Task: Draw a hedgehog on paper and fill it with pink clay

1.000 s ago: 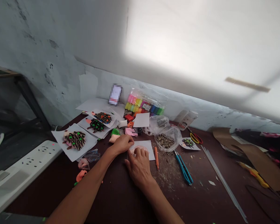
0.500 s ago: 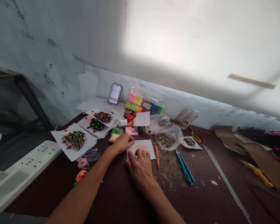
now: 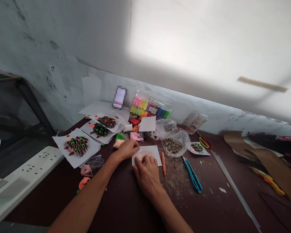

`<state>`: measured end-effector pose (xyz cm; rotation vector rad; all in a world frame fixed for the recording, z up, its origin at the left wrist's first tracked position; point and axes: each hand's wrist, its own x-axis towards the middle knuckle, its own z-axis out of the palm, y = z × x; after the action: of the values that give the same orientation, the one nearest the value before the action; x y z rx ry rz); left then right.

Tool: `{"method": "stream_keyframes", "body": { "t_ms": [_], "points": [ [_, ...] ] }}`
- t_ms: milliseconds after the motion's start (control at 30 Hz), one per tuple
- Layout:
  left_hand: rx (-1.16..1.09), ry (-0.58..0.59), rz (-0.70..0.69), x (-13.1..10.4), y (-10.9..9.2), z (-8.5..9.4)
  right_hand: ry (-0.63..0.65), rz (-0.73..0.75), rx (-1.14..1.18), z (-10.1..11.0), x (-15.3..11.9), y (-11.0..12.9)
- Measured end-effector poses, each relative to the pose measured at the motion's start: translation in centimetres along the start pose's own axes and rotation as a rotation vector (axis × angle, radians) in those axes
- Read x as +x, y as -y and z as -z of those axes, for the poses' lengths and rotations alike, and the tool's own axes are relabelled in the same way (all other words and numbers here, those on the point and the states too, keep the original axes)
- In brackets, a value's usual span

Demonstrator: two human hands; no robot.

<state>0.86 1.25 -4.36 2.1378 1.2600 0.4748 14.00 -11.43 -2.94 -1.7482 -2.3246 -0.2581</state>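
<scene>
At lower centre of the head view, my left hand [image 3: 126, 149] pins the paper card [image 3: 153, 151] flat by its left edge, fingers curled on it. My right hand [image 3: 146, 171] presses fingertips into the pink clay disc [image 3: 145, 154], grasping nothing; an orange tool [image 3: 163, 159] lies beside.

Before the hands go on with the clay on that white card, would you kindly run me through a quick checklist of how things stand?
1. White card lies flat on the table: ok.
2. Left hand rests on the card's left edge, steadying it: ok.
3. Right hand has fingertips on the pink clay shape: ok.
4. Whether the clay is fully pressed down: cannot tell, fingers cover part of it.
5. Orange tool lies free, just right of the card: ok.
6. Bag of sunflower seeds sits open beside the card, within sight: ok.
</scene>
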Motion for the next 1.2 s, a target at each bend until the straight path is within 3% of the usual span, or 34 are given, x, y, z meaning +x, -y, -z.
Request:
{"method": "stream_keyframes", "body": {
  "t_ms": [800, 1033, 1200],
  "points": [
    [-0.039, -0.019, 0.013, -0.3, -0.5, 0.3, -0.040, -0.030, 0.081, 0.0, -0.2, -0.5],
    [-0.060, -0.050, 0.005, -0.4, -0.6, 0.5, -0.122, -0.219, 0.235, -0.2, 0.2, -2.9],
    [-0.090, -0.100, -0.004, -0.8, -1.4, 0.9, -0.082, -0.248, 0.279, -0.1, 0.3, -3.7]
  ]
}}
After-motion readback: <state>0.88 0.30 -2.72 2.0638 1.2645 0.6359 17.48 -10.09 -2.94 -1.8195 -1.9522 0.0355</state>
